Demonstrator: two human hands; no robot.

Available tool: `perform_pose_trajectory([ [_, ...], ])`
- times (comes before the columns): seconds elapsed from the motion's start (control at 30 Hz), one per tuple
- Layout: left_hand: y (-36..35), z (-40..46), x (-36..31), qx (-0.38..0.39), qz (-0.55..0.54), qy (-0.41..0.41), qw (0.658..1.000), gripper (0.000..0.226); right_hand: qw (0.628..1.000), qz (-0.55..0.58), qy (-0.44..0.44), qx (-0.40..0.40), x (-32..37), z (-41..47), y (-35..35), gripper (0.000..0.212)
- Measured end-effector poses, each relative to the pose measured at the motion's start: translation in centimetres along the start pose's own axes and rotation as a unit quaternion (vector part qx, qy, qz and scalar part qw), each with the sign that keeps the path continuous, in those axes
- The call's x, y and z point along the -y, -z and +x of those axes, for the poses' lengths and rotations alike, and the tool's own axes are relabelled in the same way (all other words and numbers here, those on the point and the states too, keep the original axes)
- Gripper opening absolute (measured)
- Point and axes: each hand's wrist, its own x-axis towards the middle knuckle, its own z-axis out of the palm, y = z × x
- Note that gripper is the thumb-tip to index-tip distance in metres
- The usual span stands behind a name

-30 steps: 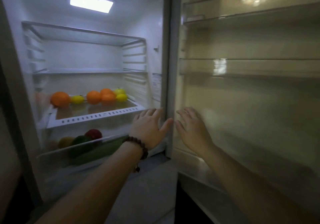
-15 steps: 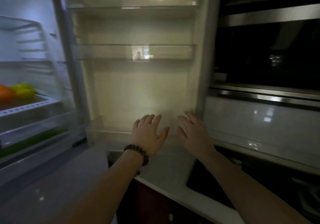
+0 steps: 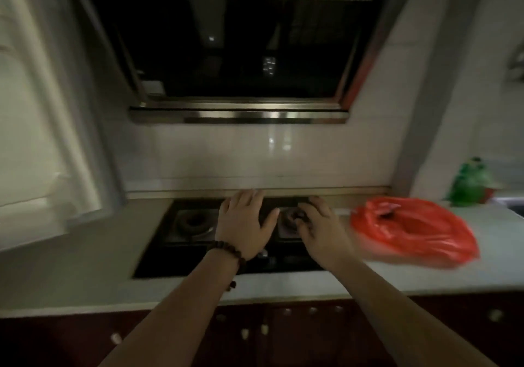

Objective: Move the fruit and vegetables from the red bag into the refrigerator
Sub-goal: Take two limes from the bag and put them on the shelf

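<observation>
The red plastic bag [image 3: 414,232] lies crumpled on the pale countertop [image 3: 85,267], right of the hob; its contents are hidden. My left hand [image 3: 245,223], a bead bracelet at its wrist, hovers over the hob with fingers straight and holds nothing. Beside it my right hand [image 3: 317,226] has its fingers loosely spread and is empty, a short way left of the bag. The open refrigerator door [image 3: 42,139] fills the left edge; the fridge's inside is out of view.
A black gas hob [image 3: 195,225] with two burners is set into the counter under my hands. A steel range hood [image 3: 238,54] hangs above it. A green bag [image 3: 470,182] stands at the back right by the tiled wall. Dark red cabinet doors [image 3: 283,338] run below.
The view has swung right from the fridge interior, past its door, to the hob and counter. The red bag has come into sight. Both hands stay empty in front of me.
</observation>
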Motion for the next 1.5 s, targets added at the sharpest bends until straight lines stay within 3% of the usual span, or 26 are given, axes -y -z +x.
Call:
perform_pose_trajectory([
  [0.3, -11.2, 3.8, -15.9, 0.085, -0.077, -0.106, 0.988, 0.062, 0.984, -0.058, -0.163, -0.050, -16.7, -5.4, 8.5, 0.043],
  [0.6, -22.3, 10.6, -23.4, 0.088, -0.106, -0.155, 0.978, 0.077, 0.970, -0.083, -0.226, -0.043, -29.1, -4.0, 9.9, 0.044],
  [0.93, -33.1, 24.4, -26.3, 0.106, -0.108, -0.093, 0.984, 0.064, 0.979, -0.094, -0.174, 0.040, -42.5, 9.1, 9.0, 0.039],
  [1.17, -39.3, 29.6, -27.1, 0.116, -0.104, -0.089, 0.984, 0.052, 0.977, -0.077, -0.177, 0.092, -50.2, 13.3, 5.3, 0.038],
  [1.4, -45.8, 30.3, -29.3, 0.101, -0.130, -0.166, 0.972, 0.029, 0.979, -0.051, -0.141, 0.137, -56.9, 18.0, 2.1, 0.037],
  [1.5, -48.3, 30.3, -30.6, 0.196, -0.086, -0.197, 0.957, 0.036, 0.976, -0.047, -0.117, 0.175, -59.6, 19.8, 0.5, 0.038],
])
